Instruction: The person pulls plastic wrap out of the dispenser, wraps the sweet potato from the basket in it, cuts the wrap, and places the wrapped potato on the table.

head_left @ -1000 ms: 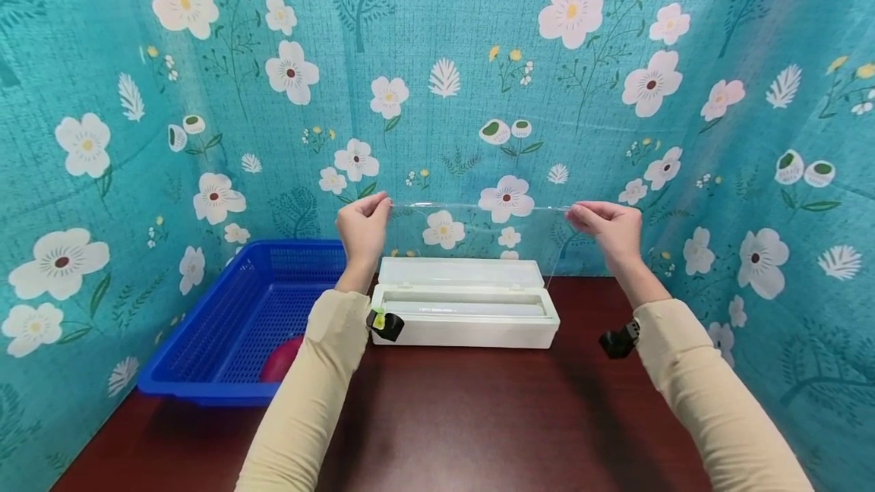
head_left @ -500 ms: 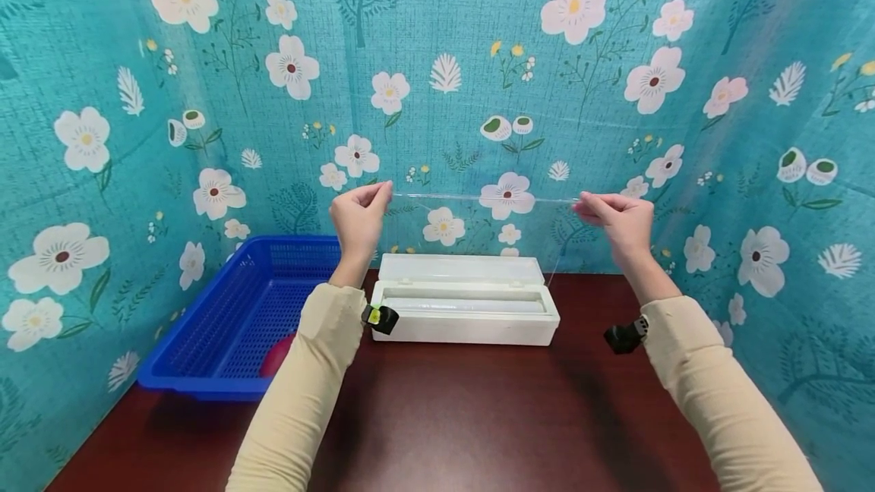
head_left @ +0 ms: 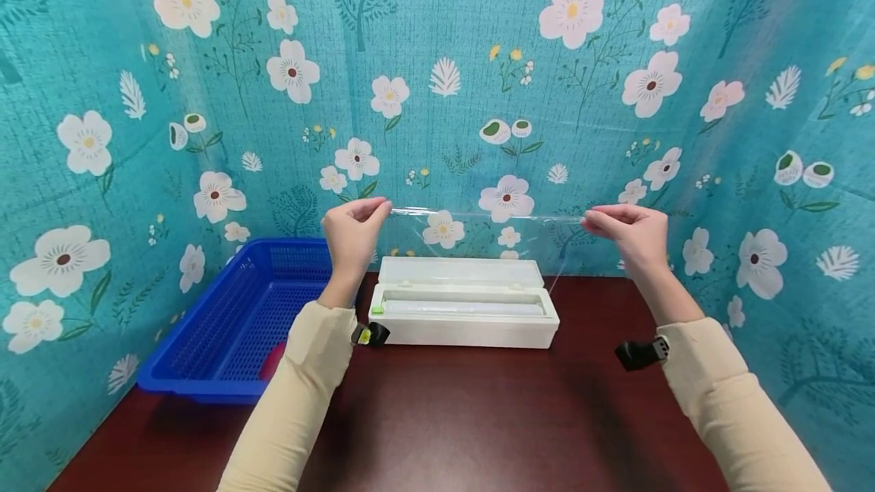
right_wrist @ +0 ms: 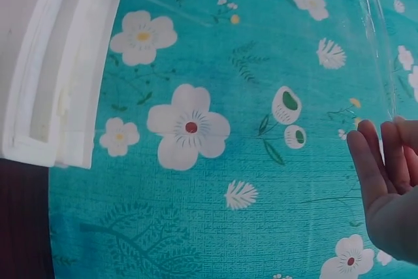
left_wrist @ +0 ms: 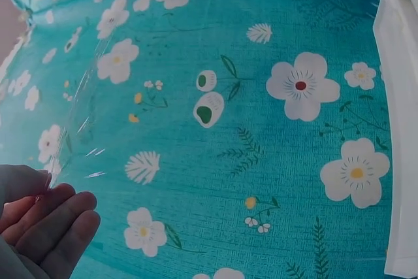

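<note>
Clear plastic wrap (head_left: 472,214) stretches between both hands, its upper edge gathered into a shiny band. My left hand (head_left: 352,238) pinches one corner between thumb and fingers. The other corner is pinched by my right hand (head_left: 636,238). Both hands are raised above a white wrap dispenser box (head_left: 465,332), from which the film rises. Its lid (head_left: 461,272) stands tipped back, and a roll of wrap (head_left: 461,309) lies inside. A green slider (head_left: 377,310) shows at the box's left end. In the left wrist view the wrap (left_wrist: 81,89) runs up from the fingertips.
A blue plastic basket (head_left: 205,386) stands on the dark red table (head_left: 478,416) at left, with a pink rounded object (head_left: 273,361) partly hidden by the left sleeve. Floral turquoise cloth (head_left: 437,120) encloses the back and sides.
My hands have spread farther apart, drawing the wrap wider; they rose slightly, then came down. The green slider on the box, hidden behind the left wrist camera before, now shows.
</note>
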`<action>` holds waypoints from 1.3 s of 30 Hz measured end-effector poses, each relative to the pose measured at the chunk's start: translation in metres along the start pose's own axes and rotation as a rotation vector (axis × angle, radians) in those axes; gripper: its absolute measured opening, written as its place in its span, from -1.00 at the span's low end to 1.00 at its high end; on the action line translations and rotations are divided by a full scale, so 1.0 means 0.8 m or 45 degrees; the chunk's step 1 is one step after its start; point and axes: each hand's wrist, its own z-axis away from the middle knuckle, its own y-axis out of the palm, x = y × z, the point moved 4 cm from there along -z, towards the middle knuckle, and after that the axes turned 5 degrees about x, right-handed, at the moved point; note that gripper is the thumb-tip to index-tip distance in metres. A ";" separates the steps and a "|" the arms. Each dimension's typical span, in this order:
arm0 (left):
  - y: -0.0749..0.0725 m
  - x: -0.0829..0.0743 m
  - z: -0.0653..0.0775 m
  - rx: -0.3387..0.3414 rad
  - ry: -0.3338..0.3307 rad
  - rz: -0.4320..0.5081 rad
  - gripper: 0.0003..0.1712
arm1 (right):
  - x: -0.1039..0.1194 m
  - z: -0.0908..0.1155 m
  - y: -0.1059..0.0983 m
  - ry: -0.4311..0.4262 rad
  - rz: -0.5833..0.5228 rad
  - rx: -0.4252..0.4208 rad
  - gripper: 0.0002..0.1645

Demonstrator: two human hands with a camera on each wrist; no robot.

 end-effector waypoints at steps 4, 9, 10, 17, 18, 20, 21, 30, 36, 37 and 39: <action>-0.005 -0.004 0.017 0.004 0.050 -0.010 -0.83 | 0.003 0.015 -0.004 -0.005 -0.135 0.069 -0.86; -0.011 -0.014 0.037 0.024 0.124 -0.047 -0.85 | 0.005 0.035 -0.011 0.060 -0.097 0.104 -0.82; -0.013 -0.017 0.041 0.029 0.147 -0.056 -0.86 | 0.005 0.039 -0.013 0.077 -0.067 0.109 -0.83; -0.034 -0.033 0.087 0.027 0.321 -0.132 -0.92 | 0.006 0.081 -0.022 0.201 -0.009 0.309 -0.78; -0.037 -0.035 0.094 0.029 0.340 -0.143 -0.92 | 0.006 0.087 -0.023 0.207 0.031 0.332 -0.78; -0.043 -0.038 0.107 0.040 0.367 -0.164 -0.92 | 0.007 0.098 -0.025 0.214 0.088 0.370 -0.76; -0.045 -0.039 0.112 0.049 0.376 -0.171 -0.92 | 0.007 0.104 -0.026 0.221 0.111 0.387 -0.75; -0.063 -0.041 0.150 0.127 0.350 -0.237 -0.88 | -0.001 0.142 -0.030 0.218 0.154 0.499 -0.66; -0.073 -0.030 0.185 0.128 0.355 -0.233 -0.80 | -0.012 0.175 -0.027 0.198 0.202 0.632 -0.55; -0.075 -0.027 0.192 0.133 0.347 -0.224 -0.79 | -0.014 0.181 -0.027 0.199 0.193 0.660 -0.53; -0.078 -0.021 0.204 0.156 0.319 -0.203 -0.77 | -0.019 0.192 -0.027 0.208 0.156 0.713 -0.51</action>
